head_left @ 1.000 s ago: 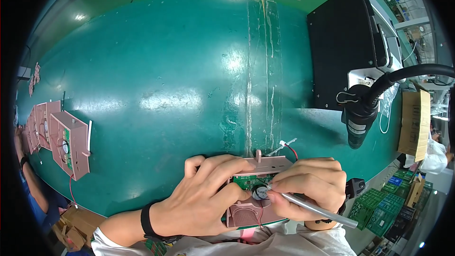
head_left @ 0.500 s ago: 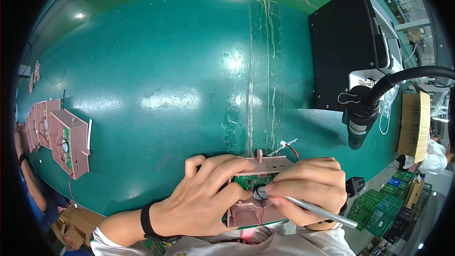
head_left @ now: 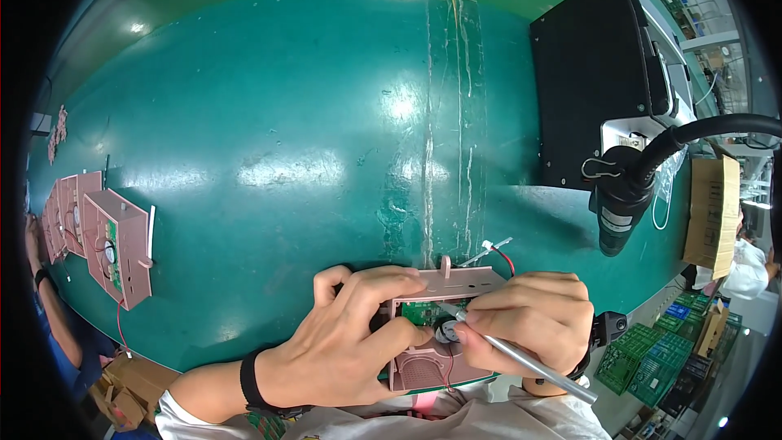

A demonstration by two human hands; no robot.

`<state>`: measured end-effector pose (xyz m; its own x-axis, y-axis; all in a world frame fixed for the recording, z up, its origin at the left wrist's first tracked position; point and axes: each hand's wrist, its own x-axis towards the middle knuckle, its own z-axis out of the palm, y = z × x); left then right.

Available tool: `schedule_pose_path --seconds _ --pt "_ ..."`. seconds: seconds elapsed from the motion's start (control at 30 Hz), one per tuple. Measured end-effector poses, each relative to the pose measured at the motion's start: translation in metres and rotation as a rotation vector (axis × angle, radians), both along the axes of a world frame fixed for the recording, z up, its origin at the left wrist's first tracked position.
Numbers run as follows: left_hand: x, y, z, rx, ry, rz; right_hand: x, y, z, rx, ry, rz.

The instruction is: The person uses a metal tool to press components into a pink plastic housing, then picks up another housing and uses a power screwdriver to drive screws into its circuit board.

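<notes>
In front of me is a pink plastic housing [head_left: 463,279], its inside facing up, with a green circuit board [head_left: 417,313] in it. My left hand [head_left: 346,338] grips the housing from the left, fingers over its far wall and one fingertip beside a small round silver part [head_left: 447,331] on the board. Held pen-like in my right hand [head_left: 529,318] is a slim silver tool [head_left: 538,368] that looks like a craft knife. Its pointed tip is over the board, just beyond the round part. Whether it touches is too small to tell.
Similar pink housings [head_left: 122,236] stand at the left, near a co-worker's arm [head_left: 55,318]. A black box-shaped machine [head_left: 586,90] and a thick black cable with a connector [head_left: 619,212] occupy the right. A white cable tie [head_left: 487,253] lies beyond the housing. Cardboard box [head_left: 710,216] at far right.
The silver tool's tip now shows over the board, and its rear end has shifted left and down. My right hand has turned slightly; my left hand stays on the housing.
</notes>
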<state>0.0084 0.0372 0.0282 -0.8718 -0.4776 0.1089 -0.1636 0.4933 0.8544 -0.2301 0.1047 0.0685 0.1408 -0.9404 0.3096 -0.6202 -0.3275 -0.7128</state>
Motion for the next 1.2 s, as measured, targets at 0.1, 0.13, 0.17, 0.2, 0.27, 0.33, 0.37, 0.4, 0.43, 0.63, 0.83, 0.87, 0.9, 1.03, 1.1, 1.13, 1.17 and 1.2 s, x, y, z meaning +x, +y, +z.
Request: schedule_pose_path --seconds 0.1,0.13,0.17,0.2,0.27,0.33,0.37,0.4,0.43,0.63,0.83,0.87,0.9,1.03,1.1,1.13,1.17,1.2 --pt "0.000 -0.001 0.000 -0.005 0.002 -0.005 0.001 0.000 0.000 0.003 0.059 0.011" --pt "-0.001 -0.001 0.001 0.005 -0.004 -0.008 0.001 0.000 0.001 0.003 0.090 0.013" --pt "-0.001 -0.001 0.001 0.014 -0.010 -0.011 0.002 0.000 0.001 0.002 0.121 0.015" --pt "0.000 -0.001 0.002 0.014 -0.009 -0.010 0.003 0.000 0.001 0.003 0.122 0.016" --pt "0.001 -0.002 0.002 0.019 -0.015 -0.016 0.004 -0.001 0.000 -0.008 0.136 0.009" --pt "0.001 -0.001 0.001 0.021 -0.017 -0.016 0.005 -0.001 0.000 -0.013 0.144 0.008" --pt "0.001 0.000 0.000 0.012 -0.013 -0.015 0.005 -0.001 -0.001 -0.018 0.154 0.011" --pt "0.001 0.000 -0.001 0.003 -0.009 -0.014 0.005 -0.001 -0.001 -0.022 0.163 0.014" --pt "0.001 0.001 -0.001 -0.006 -0.005 -0.013 0.005 -0.001 -0.002 -0.027 0.172 0.018" --pt "0.002 -0.001 -0.001 -0.004 -0.002 -0.021 0.008 -0.003 -0.001 -0.042 0.224 0.037" --pt "0.002 0.000 0.000 0.007 0.006 -0.015 0.009 -0.003 0.003 -0.050 0.249 0.011" --pt "0.002 0.000 0.000 0.008 0.006 -0.012 0.010 -0.003 0.004 -0.049 0.248 0.014" --pt "0.002 0.000 -0.002 -0.002 0.007 -0.013 0.010 -0.004 0.004 -0.049 0.262 0.015" --pt "0.005 0.001 -0.005 -0.008 -0.003 -0.016 0.010 -0.006 -0.002 -0.034 0.245 0.030" --pt "0.004 0.000 -0.002 0.012 -0.004 -0.023 0.004 -0.006 -0.001 -0.012 0.186 0.044" --pt "0.002 -0.001 -0.001 0.011 -0.001 -0.024 0.002 -0.005 0.001 -0.013 0.189 0.043" --pt "0.000 -0.002 0.000 0.004 0.007 -0.030 0.000 -0.004 0.003 0.012 0.153 0.030" --pt "-0.003 -0.003 0.001 -0.004 0.015 -0.036 -0.002 -0.003 0.006 0.036 0.118 0.015"
